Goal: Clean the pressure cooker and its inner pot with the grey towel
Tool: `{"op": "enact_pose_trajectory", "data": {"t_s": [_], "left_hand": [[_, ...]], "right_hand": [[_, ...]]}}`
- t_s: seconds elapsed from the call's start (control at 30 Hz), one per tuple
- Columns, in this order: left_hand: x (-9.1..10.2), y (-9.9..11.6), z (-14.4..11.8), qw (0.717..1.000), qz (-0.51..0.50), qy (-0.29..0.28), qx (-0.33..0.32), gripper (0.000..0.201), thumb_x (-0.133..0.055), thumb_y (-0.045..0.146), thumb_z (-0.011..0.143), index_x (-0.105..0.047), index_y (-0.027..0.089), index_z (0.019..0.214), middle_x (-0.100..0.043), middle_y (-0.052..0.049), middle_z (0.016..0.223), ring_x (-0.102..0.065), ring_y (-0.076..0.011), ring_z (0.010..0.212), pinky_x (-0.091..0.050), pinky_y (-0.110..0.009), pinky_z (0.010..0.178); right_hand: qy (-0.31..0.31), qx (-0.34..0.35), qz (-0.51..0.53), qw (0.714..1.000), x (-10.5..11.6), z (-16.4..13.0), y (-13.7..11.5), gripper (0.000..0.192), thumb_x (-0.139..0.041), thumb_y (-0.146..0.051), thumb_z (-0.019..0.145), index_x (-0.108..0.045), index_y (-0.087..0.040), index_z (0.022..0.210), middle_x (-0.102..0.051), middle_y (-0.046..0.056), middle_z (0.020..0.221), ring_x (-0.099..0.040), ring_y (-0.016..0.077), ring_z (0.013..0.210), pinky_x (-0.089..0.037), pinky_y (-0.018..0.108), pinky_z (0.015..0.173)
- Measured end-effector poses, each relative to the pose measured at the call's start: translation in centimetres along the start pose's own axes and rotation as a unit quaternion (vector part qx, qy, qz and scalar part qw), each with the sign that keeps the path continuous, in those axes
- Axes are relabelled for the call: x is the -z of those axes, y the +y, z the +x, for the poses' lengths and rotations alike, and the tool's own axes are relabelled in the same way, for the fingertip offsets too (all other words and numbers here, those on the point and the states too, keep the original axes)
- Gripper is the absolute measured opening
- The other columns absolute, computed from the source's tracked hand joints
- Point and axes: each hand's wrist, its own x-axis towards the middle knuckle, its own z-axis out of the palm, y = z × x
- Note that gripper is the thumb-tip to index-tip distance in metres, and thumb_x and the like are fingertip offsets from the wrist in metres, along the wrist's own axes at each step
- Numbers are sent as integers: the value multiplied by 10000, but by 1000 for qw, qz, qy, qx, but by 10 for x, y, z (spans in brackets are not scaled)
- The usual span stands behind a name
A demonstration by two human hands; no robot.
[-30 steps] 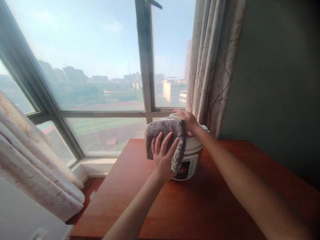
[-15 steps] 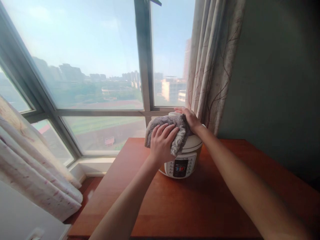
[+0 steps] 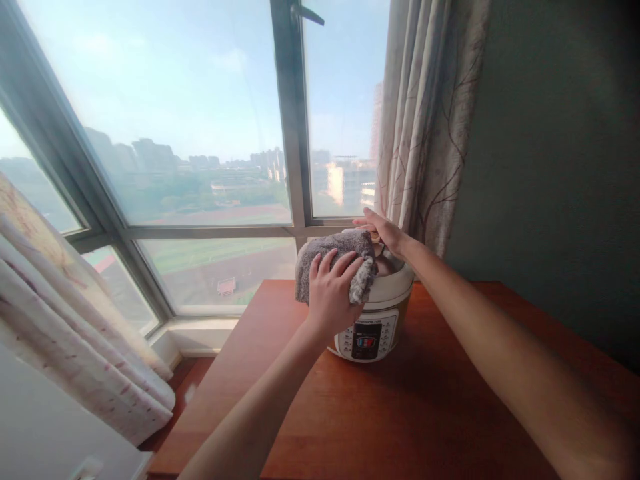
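In my left hand (image 3: 333,297) I hold a plush grey cloth (image 3: 337,243), folded and bent, its paler side showing at the right, hiding the upper left of the cooker (image 3: 389,292) from me. The cooker stands upright, white-rimmed, its dark panel facing me.

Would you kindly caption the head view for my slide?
Left hand holding grey cloth at a cooker near window.

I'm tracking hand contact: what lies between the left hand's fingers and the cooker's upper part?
In the head view, a grey cloth lies between the left hand and the cooker; what the cloth covers is hidden.
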Motion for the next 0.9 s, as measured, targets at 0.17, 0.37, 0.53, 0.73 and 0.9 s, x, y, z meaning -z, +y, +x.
{"op": "enact_pose_trajectory", "data": {"t_s": [0.17, 0.37, 0.53, 0.73, 0.9], "left_hand": [[-9, 41, 0, 998, 36, -15, -42, 784, -680, 399, 718, -493, 227, 1460, -486, -76, 1528, -337, -418, 1407, -157, -631, 1190], [-32, 69, -5, 971, 71, -51, -224, 614, -549, 369, 839, -546, 158, 1416, -501, -93, 1513, -294, -376, 1456, -173, -588, 1206], [-35, 51, -19, 965, 86, -34, -246, 576, -508, 339, 877, -543, 181, 1430, -426, -36, 1580, -239, -311, 1502, -131, -524, 1237], [-27, 12, -35, 976, 65, 58, -199, 573, -526, 338, 913, -485, 263, 1480, -434, -4, 1575, -291, -290, 1490, -109, -525, 1245], [-23, -38, -28, 991, -41, 126, -4, 640, -540, 408, 871, -489, 166, 1461, -473, -121, 1533, -361, -315, 1451, -249, -490, 1216]], "right_hand": [[-55, -35, -127, 990, 8, 12, -18, 700, -372, -684, 932, -712, -118, 1164, -748, 145, 1088, -692, 262, 898, -499, 343, 838], [-123, 22, -361, 924, 6, 29, -37, 395, -602, -555, 865, -766, -197, 827, -758, 83, 932, -645, 257, 899, -456, 315, 805], [-130, 75, -454, 878, 3, 25, -36, 424, -666, -583, 781, -689, -188, 630, -649, 59, 681, -587, 227, 767, -385, 297, 694], [-182, 102, -316, 926, 20, 16, -20, 519, -558, -669, 793, -703, -171, 813, -652, 28, 803, -545, 187, 787, -383, 265, 679], [-150, 109, -229, 956, 16, 12, -4, 533, -545, -660, 808, -714, -155, 848, -688, 53, 871, -584, 210, 857, -434, 285, 749]]}}
